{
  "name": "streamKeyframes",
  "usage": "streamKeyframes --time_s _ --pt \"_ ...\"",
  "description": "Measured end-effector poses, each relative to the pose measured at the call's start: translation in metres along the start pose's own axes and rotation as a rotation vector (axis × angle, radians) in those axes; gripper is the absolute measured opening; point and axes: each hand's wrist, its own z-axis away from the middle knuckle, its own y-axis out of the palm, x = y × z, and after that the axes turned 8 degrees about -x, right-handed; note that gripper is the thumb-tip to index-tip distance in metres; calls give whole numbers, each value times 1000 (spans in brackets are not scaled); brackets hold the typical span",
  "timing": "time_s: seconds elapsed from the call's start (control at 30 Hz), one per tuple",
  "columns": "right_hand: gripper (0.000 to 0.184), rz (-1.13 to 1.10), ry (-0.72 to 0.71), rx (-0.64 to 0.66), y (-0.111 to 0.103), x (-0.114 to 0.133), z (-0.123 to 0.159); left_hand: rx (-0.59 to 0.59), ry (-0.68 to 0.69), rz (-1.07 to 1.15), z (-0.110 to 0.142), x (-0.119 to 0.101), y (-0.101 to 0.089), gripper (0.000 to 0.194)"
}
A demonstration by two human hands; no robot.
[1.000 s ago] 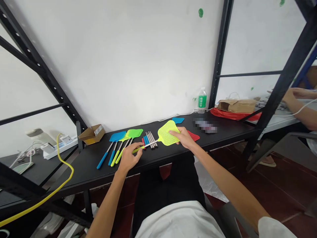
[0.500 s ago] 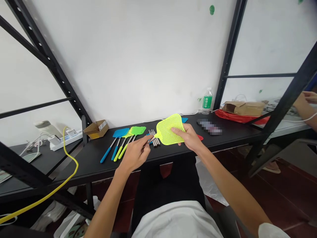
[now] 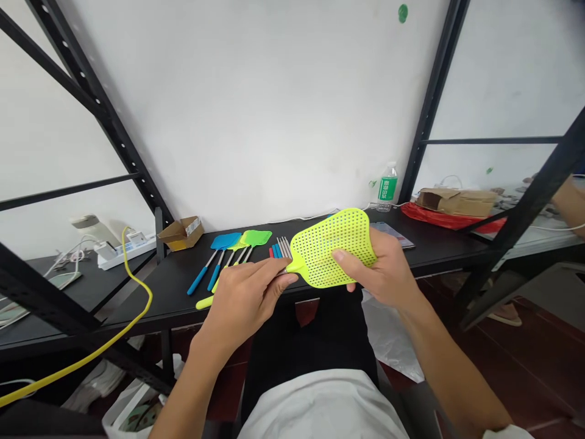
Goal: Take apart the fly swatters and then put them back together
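A yellow-green fly swatter [image 3: 315, 241] with a perforated head is held in front of me above the desk edge. My left hand [image 3: 244, 292] is closed around its metal rod close to the neck, and the matching yellow-green grip [image 3: 204, 303] sticks out behind that hand. With the thumb on top and fingers beneath, my right hand [image 3: 388, 271] grips the far side of the head. Several other swatters lie in a row to the left, among them a blue swatter [image 3: 226, 242] and a green swatter [image 3: 257, 238]. Metal rods [image 3: 284, 247] with coloured grips lie partly hidden behind the held swatter.
On the black desk [image 3: 169, 280] stands a small open cardboard box [image 3: 180, 235] at left. Farther right are a water bottle [image 3: 387, 189] and a flat printed item [image 3: 395, 233]. A yellow cable [image 3: 145, 286] hangs at left. Black shelf posts frame both sides; another person's arm shows at far right.
The fly swatter and both hands have come closer to me, with the right hand shifting rightward. The yellow-green grip now shows behind my left hand. My view has turned slightly.
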Motion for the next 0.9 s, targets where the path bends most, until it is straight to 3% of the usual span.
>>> streamKeyframes --time_s 0.23,0.37,0.5,0.63,0.8,0.9 --pt "10 234 -164 -32 -3 18 12 41 -1 14 0 -16 -16 17" --pt "3 201 -149 -65 0 22 16 36 19 37 -1 -21 -22 14" --pt "11 227 -126 -18 -1 28 15 58 -5 34 -1 -26 -23 14" --pt "12 315 -168 20 -4 33 14 111 -60 109 -3 -28 -20 19" --pt "19 396 -300 -27 -2 28 17 167 -132 152 -6 -24 -20 31" --pt "16 299 -191 -27 0 20 13 199 -145 194 -7 -20 -24 31"
